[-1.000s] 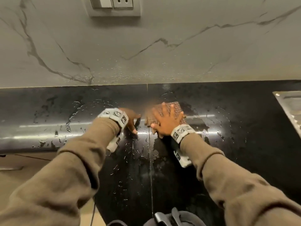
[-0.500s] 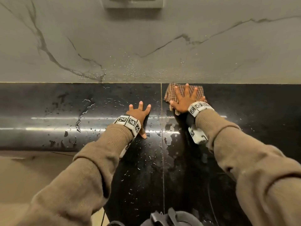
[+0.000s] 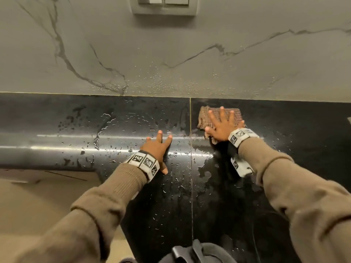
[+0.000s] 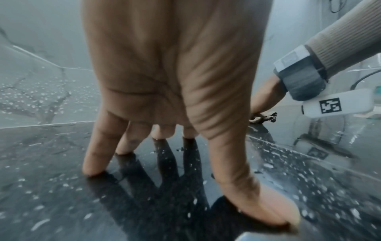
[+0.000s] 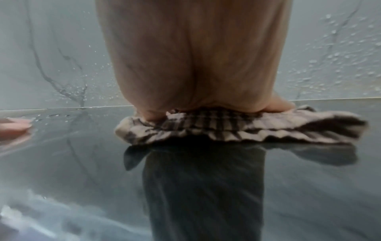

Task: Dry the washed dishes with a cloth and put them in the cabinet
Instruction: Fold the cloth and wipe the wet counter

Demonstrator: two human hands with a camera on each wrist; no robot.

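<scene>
Both hands are flat on the black worktop (image 3: 284,130), no dishes or cabinet in any view. Right hand (image 3: 222,126) has fingers spread straight, palm pressing the checked cloth (image 3: 235,113) down against the stone; not curled round it, just pushing. Cloth sits at the back of the worktop, just beside the marble backsplash (image 3: 171,54), right of the slab seam (image 3: 190,118). From the right wrist view the cloth (image 5: 237,130) is bunched and folded under my palm, lying flat on the surface.

Left hand (image 3: 157,147) is empty, fingers straight and splayed, fingertips (image 4: 92,169) and thumb touching the wet stone, bracing left of the seam. Well apart from the cloth.

Water droplets (image 3: 114,133) cover the worktop left of the seam and around my left hand; more beads on the lower backsplash. Strip near the right hand looks smeared rather than beaded.

Step, as I read it: wiping down the wet worktop with the cloth, a side job to the drying task. Can't judge dish progress from here.

Next move probably needs: keep flat pressure on the cloth, sweep left across the seam into the droplet patch, lift the left hand clear of the path first. Cloth is bunched, so it may skip water; refolding would help.
</scene>
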